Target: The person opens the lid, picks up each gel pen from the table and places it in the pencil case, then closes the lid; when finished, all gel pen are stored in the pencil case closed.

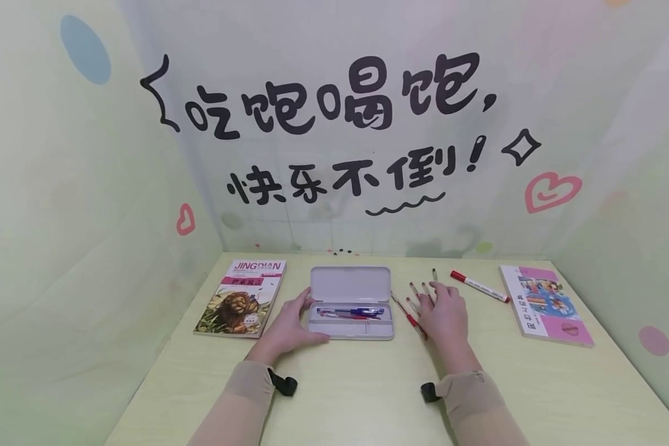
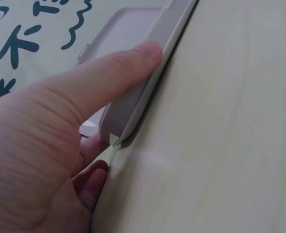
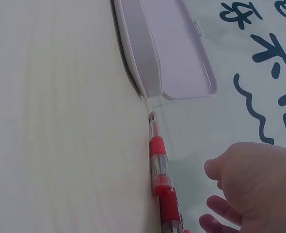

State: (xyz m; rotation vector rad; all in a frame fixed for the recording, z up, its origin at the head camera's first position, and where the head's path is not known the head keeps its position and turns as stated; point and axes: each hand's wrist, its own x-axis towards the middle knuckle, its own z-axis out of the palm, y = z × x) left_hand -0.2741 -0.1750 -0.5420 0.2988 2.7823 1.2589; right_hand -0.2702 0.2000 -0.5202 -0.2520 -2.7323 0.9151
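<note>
A pale lilac pencil case (image 1: 351, 285) stands with its lid up in the middle of the table. A blue pen (image 1: 366, 311) and a red pen lie in its back compartment. My left hand (image 1: 290, 328) holds the case's left end, the thumb (image 2: 128, 68) on its front wall and the other fingers behind. To the right of the case, my right hand (image 1: 445, 316) is over several red pens, fingers pointing down and loosely bent. A red pen (image 3: 160, 167) lies beside it; the hand partly hides the others. No pen shows between thumb and fingers in the right wrist view.
A red-and-white marker (image 1: 479, 287) lies beyond the right hand. A book with a lion cover (image 1: 236, 303) lies at the left, a pink book (image 1: 549, 303) at the right. Behind the table (image 1: 362, 390) hangs a printed cloth wall (image 1: 334, 229).
</note>
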